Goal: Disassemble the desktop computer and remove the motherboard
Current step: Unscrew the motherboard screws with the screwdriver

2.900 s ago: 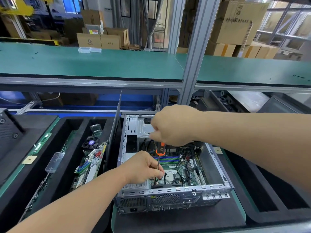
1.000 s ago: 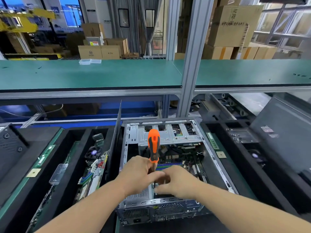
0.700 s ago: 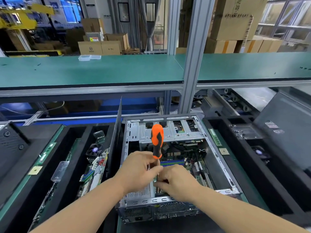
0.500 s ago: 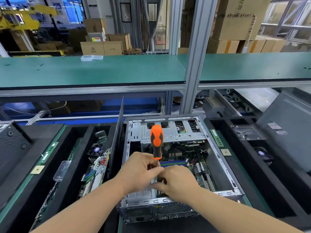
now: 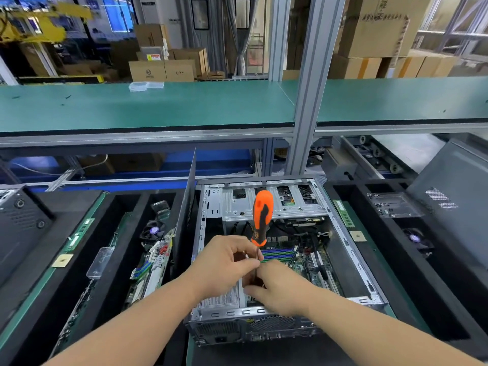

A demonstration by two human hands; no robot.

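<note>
The open desktop case [image 5: 346, 249] lies on its side in front of me, and its green motherboard [image 5: 303, 260] sits inside with cables over it. An orange-and-black screwdriver [image 5: 261, 215] stands upright over the case. My left hand [image 5: 224, 262] pinches its metal shaft just under the handle. My right hand [image 5: 277, 289] is lower, its fingertips curled around the bottom end of the shaft. The tip and anything on it are hidden by my fingers. The silver power supply [image 5: 221, 299] shows below my left hand.
An upright side panel [image 5: 187, 207] stands at the case's left. The black foam tray at left holds a removed board [image 5: 150, 265] and a fan [image 5: 153, 231]. On the right lie a memory stick [image 5: 343, 213], a processor chip [image 5: 358, 236] and a grey panel [image 5: 454, 202]. A green shelf [image 5: 158, 107] and its post [image 5: 306, 114] are ahead.
My right hand has left the top of the screwdriver handle and dropped to the shaft's lower end. My left hand keeps pinching the shaft, and the tool now stands higher.
</note>
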